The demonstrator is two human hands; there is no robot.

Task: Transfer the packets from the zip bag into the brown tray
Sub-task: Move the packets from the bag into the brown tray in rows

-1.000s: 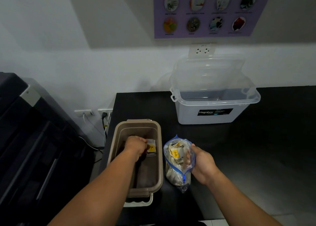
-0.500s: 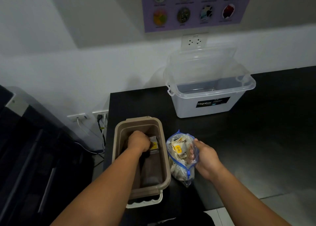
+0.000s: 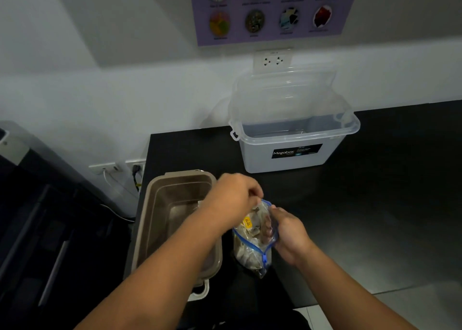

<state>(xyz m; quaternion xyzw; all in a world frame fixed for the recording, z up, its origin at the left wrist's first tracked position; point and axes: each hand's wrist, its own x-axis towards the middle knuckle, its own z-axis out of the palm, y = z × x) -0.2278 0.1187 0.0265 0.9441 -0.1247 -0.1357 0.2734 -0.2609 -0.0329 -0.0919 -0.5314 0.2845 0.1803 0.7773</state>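
Clear glossy plastic zip bag (image 3: 252, 249); matt brown plastic tray (image 3: 152, 204); translucent plastic box (image 3: 292, 154); smooth blk tabletop (image 3: 375, 204)

head cam | above black counter (image 3: 375, 204), looks forward-down toward wall | close range | single view, nothing shared

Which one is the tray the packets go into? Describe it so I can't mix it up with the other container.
On the black table, look at the near left corner, beside the zip bag held by the right hand. The tray is the low brown tub there, unlike the clear box with a raised lid by the wall.
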